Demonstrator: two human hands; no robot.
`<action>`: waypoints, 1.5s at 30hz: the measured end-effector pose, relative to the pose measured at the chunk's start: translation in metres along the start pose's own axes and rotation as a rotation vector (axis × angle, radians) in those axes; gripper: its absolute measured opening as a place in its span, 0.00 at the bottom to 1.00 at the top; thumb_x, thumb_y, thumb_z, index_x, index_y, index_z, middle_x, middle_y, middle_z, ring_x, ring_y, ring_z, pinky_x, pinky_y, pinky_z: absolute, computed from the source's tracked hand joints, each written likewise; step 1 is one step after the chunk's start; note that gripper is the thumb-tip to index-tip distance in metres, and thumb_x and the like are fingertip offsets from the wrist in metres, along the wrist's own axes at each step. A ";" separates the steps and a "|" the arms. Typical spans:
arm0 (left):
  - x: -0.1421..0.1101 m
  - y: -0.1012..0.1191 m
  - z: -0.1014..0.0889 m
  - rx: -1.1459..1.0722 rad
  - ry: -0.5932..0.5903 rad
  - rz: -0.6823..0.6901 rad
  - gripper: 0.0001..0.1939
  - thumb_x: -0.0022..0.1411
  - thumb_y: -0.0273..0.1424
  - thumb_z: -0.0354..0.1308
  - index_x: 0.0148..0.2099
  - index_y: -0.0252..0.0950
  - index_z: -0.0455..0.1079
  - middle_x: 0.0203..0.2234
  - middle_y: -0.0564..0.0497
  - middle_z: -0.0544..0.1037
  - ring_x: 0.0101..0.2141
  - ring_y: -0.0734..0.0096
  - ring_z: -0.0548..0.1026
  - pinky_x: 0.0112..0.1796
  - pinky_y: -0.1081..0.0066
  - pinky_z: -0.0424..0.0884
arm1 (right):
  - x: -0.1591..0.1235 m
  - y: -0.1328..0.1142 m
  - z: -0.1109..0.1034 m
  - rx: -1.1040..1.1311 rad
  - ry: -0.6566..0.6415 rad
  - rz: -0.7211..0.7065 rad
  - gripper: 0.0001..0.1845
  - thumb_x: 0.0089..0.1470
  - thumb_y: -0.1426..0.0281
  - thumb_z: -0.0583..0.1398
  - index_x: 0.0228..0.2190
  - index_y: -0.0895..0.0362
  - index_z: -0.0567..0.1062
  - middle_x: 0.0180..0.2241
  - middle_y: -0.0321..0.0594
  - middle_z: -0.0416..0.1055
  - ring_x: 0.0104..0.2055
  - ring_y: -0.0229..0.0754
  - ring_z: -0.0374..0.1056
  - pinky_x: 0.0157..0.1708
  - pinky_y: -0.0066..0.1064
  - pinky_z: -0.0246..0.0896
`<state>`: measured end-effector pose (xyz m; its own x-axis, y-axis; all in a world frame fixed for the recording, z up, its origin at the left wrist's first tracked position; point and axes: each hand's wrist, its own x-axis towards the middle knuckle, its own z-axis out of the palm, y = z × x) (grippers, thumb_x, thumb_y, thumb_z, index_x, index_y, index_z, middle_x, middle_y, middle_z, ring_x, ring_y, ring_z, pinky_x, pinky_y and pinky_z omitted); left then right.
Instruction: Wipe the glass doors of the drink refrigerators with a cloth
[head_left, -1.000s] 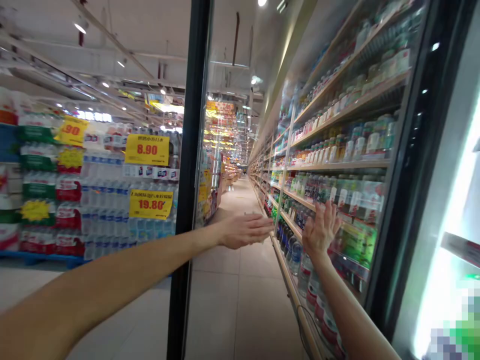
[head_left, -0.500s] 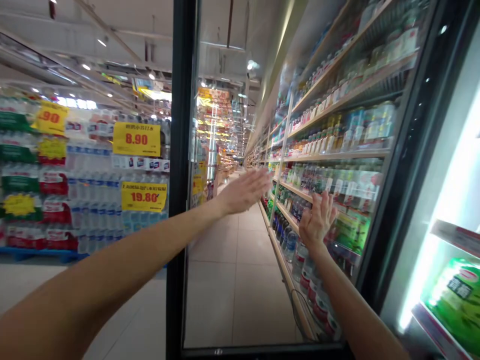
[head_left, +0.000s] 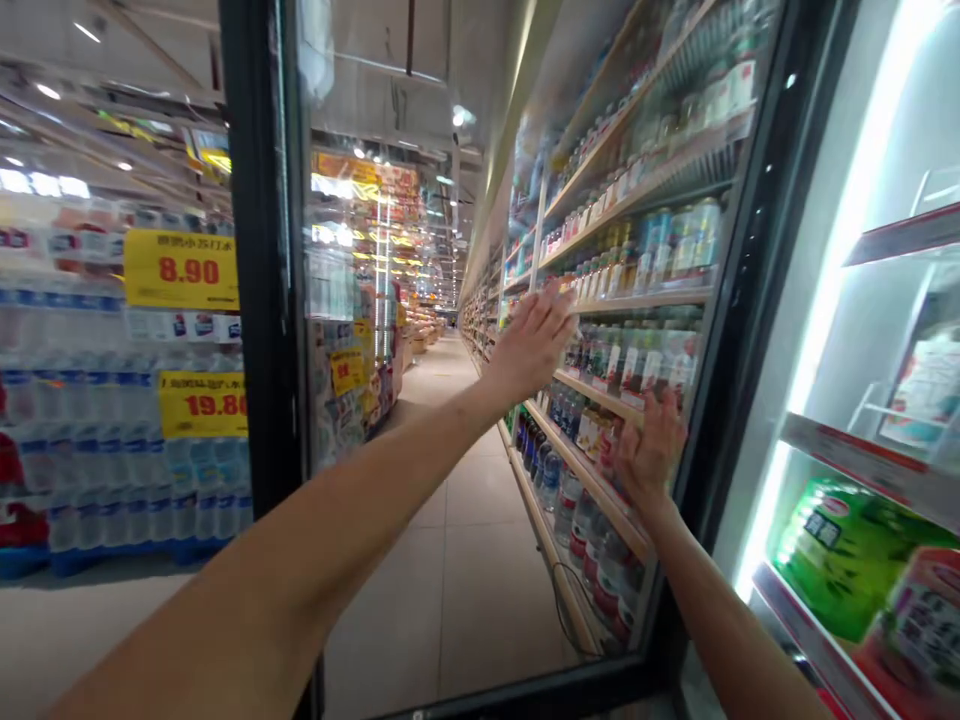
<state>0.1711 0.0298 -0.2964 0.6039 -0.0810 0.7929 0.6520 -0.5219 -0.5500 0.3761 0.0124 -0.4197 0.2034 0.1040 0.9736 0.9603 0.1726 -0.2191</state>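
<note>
"Grip released on both sides: left hand (head_left: 532, 345) and right hand (head_left: 651, 450) were open, fingers spread, at the glass door (head_left: 259, 250)."

"Were they touching it?"

"I couldn't tell from where I stood. The door was straight ahead of the person, black-framed, with bottle-lined shelves (head_left: 637, 298) showing in its pane."

"And what was in the lit cooler (head_left: 814, 250) to the right?"

"A plump green pouch (head_left: 840, 560) was on a low shelf, a reddish one (head_left: 919, 625) beside it, its contents hidden."

"What about over to the left?"

"Clear bottles (head_left: 112, 400) were stacked in tiers above a blue pallet (head_left: 150, 553), under yellow price signs (head_left: 181, 268), one reading 8.90. Pale tiles (head_left: 405, 570) covered the floor."
</note>
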 end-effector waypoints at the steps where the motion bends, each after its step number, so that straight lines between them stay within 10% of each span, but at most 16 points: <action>1: -0.004 0.008 0.006 -0.012 -0.014 0.067 0.20 0.60 0.24 0.43 0.54 0.29 0.59 0.59 0.41 0.55 0.62 0.58 0.42 0.59 0.55 0.45 | -0.002 0.005 -0.002 -0.014 -0.010 -0.001 0.29 0.54 0.66 0.47 0.57 0.58 0.55 0.61 0.52 0.48 0.62 0.49 0.45 0.57 0.53 0.40; 6: -0.032 0.056 0.034 -0.103 -0.196 0.559 0.17 0.59 0.25 0.46 0.50 0.33 0.65 0.56 0.46 0.62 0.59 0.62 0.53 0.58 0.61 0.52 | -0.021 0.029 -0.008 -0.078 -0.081 0.008 0.27 0.54 0.66 0.47 0.56 0.56 0.56 0.60 0.51 0.51 0.61 0.49 0.48 0.56 0.54 0.41; 12: 0.014 0.057 0.041 -0.025 -0.115 0.139 0.20 0.62 0.25 0.41 0.55 0.32 0.60 0.59 0.46 0.56 0.61 0.60 0.47 0.59 0.55 0.48 | -0.034 0.048 -0.015 -0.127 -0.131 0.077 0.27 0.55 0.66 0.47 0.56 0.55 0.56 0.60 0.51 0.50 0.62 0.50 0.47 0.55 0.56 0.42; 18: -0.027 0.101 0.069 -0.137 -0.230 0.605 0.17 0.61 0.27 0.43 0.49 0.33 0.66 0.56 0.48 0.63 0.58 0.62 0.56 0.57 0.61 0.53 | -0.041 0.061 -0.023 -0.152 -0.132 0.069 0.26 0.55 0.66 0.48 0.56 0.57 0.57 0.60 0.52 0.51 0.62 0.50 0.47 0.56 0.55 0.43; 24: 0.003 0.089 0.067 -0.074 -0.098 0.260 0.19 0.61 0.26 0.43 0.53 0.30 0.62 0.59 0.44 0.57 0.60 0.58 0.51 0.58 0.56 0.51 | -0.044 0.070 -0.028 -0.162 -0.132 0.124 0.25 0.55 0.66 0.48 0.55 0.58 0.59 0.60 0.52 0.50 0.61 0.50 0.48 0.56 0.55 0.43; 31: -0.041 0.129 0.087 -0.187 -0.238 0.657 0.14 0.60 0.28 0.46 0.45 0.38 0.70 0.52 0.52 0.68 0.56 0.68 0.61 0.55 0.64 0.57 | -0.054 0.070 -0.028 -0.202 -0.195 0.145 0.25 0.55 0.67 0.47 0.54 0.60 0.59 0.60 0.51 0.50 0.62 0.49 0.46 0.57 0.53 0.42; 37: -0.015 0.109 0.078 -0.095 -0.184 0.387 0.18 0.62 0.25 0.42 0.52 0.31 0.64 0.57 0.47 0.60 0.59 0.60 0.53 0.57 0.58 0.50 | -0.061 0.069 -0.027 -0.228 -0.211 0.100 0.26 0.55 0.68 0.47 0.56 0.59 0.57 0.60 0.51 0.50 0.62 0.48 0.46 0.57 0.52 0.41; 45: -0.054 0.086 0.047 -0.067 -0.213 0.479 0.19 0.61 0.26 0.45 0.54 0.31 0.62 0.58 0.47 0.59 0.59 0.60 0.54 0.57 0.60 0.53 | -0.058 0.053 -0.019 -0.184 -0.190 0.007 0.28 0.55 0.70 0.47 0.58 0.55 0.52 0.60 0.49 0.51 0.63 0.47 0.44 0.57 0.52 0.40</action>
<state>0.2160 0.0293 -0.3992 0.9113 -0.1526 0.3823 0.2538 -0.5229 -0.8137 0.4185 -0.0034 -0.4868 0.1876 0.2894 0.9386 0.9811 -0.0082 -0.1935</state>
